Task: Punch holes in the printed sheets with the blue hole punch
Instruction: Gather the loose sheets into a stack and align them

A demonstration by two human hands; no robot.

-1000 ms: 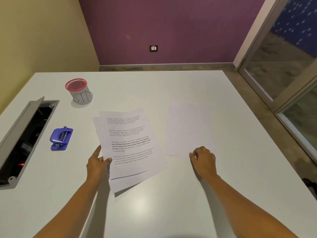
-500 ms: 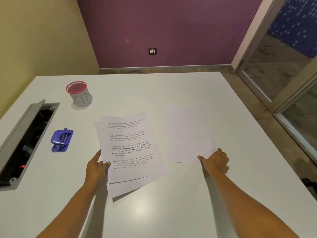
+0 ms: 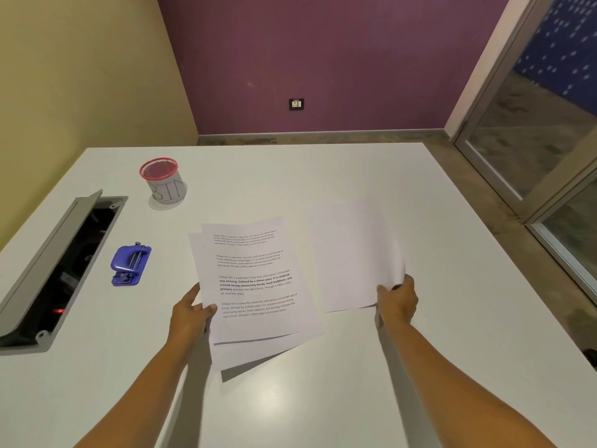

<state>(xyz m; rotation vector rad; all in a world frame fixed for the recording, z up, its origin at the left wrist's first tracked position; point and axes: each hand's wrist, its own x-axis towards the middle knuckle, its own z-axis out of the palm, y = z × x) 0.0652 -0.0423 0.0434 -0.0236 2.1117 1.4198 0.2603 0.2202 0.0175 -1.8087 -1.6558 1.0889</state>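
A person's left hand (image 3: 190, 313) pinches the left edge of the printed sheets (image 3: 255, 279), thumb laid on the top page and fingers tucked beneath, at a white surface (image 3: 323, 399) seen from a head-worn camera. The sheets, a loosely fanned stack with four blocks of text on the top page (most of it too small to read), lie just right of that grip, skewed so the lower pages show at the near and far ends. The right hand (image 3: 399, 300) has its grip closed on the near right corner of a blank sheet (image 3: 352, 253), fingers curled round the edge, which lifts and curls off the surface. The rest of that page lies ahead and to the left of the right grip, close beside the printed stack. The blue hole punch (image 3: 130, 265) rests on the surface to the left of the left grip and a little farther from the person, apart from both hands and from the paper. Farther ahead of that grip stands a red-rimmed mesh cup (image 3: 163, 179) wrapped in paper marked "BIN". Left of the punch, an open grey cable hatch (image 3: 61, 270) is sunk into the surface, its lid tilted up. Behind, a purple wall carries a socket plate (image 3: 296, 104).
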